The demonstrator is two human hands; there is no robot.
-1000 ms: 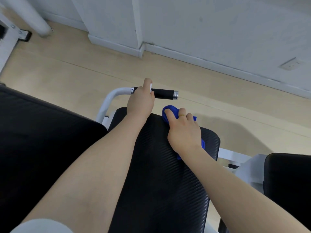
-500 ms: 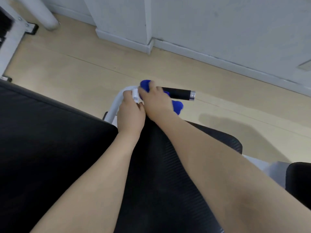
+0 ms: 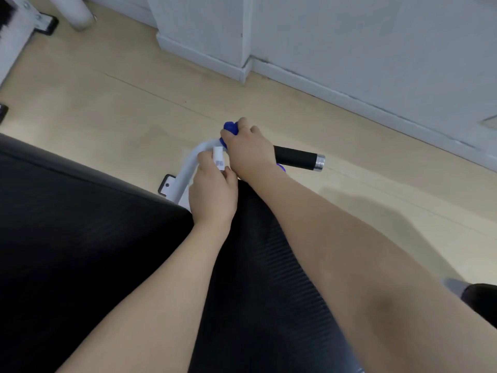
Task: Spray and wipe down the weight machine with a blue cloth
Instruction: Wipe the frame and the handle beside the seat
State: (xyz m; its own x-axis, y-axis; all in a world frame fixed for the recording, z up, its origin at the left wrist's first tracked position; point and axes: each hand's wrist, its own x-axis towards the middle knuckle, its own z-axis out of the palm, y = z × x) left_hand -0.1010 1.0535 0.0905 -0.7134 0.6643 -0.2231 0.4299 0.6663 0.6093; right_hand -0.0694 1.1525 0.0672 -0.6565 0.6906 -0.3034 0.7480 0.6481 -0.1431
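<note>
My right hand wraps the blue cloth round the machine's handle, where the white tube meets the black grip. Only small bits of cloth show above and below the hand. My left hand sits just beside it and holds a small white spray bottle, mostly hidden in the fist. Both forearms reach over the ribbed black pad of the weight machine.
A large black cushion fills the left. Another black pad's corner shows at the right edge. Beige floor lies beyond the handle, then a white wall with a skirting board. White frame parts stand at the top left.
My right hand left the black pad with the cloth and closed it round the handle. My left hand drew back from the black grip towards the white tube.
</note>
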